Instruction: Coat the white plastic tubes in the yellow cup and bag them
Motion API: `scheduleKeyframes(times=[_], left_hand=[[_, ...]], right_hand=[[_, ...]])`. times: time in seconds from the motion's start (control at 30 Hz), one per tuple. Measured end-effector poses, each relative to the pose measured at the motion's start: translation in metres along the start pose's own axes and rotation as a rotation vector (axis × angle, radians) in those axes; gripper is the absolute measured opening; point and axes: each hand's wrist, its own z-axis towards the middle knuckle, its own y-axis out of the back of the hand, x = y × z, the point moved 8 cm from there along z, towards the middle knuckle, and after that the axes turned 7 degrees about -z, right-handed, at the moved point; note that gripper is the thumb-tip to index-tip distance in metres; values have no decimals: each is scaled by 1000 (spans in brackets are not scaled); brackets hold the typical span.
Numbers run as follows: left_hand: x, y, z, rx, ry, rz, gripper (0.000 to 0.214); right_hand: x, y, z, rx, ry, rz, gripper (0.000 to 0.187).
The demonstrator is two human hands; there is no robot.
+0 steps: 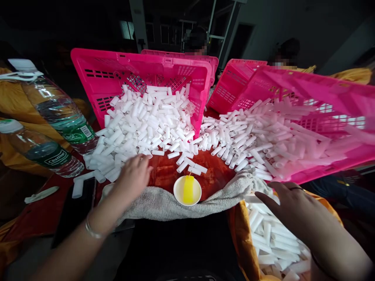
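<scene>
My left hand (135,176) reaches to the front edge of a heap of short white tubes (146,121). Its thumb and fingers look apart, with nothing visible between them. Over at the right, my right hand (293,208) is above an orange sack (245,238) of white tubes. It appears closed on a white tube (251,198), partly hidden behind the thumb. Between the hands, a small white bowl (178,192) with a yellow block (188,190) in it stands by a rolled grey towel (164,205). A few loose tubes (200,168) lie just behind the bowl.
A pink crate (140,58) tipped on its side spills tubes onto the red table (164,171). Another pink crate (328,89) leans at the right with more tubes. Two water bottles (63,113) stand tilted at the left. Other people are partly visible behind the crates.
</scene>
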Motion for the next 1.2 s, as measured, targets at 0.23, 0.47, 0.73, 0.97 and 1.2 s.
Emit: scheduleKeyframes(times=[0.23, 0.47, 0.73, 0.97, 1.2], left_hand=[[97, -6, 53, 112, 132, 186, 46], [72, 13, 39, 60, 41, 27, 32], [24, -18, -8, 142, 174, -647, 35], [-12, -57, -36, 476, 38, -220, 26], [-33, -64, -15, 443, 75, -267, 16]], right_hand=[[52, -86, 113, 387, 63, -84, 33], [84, -128, 144, 419, 173, -102, 32], [55, -97, 132, 329, 236, -18, 27], [63, -78, 43, 232, 84, 1207, 16], [140, -64, 21, 137, 441, 1122, 31]])
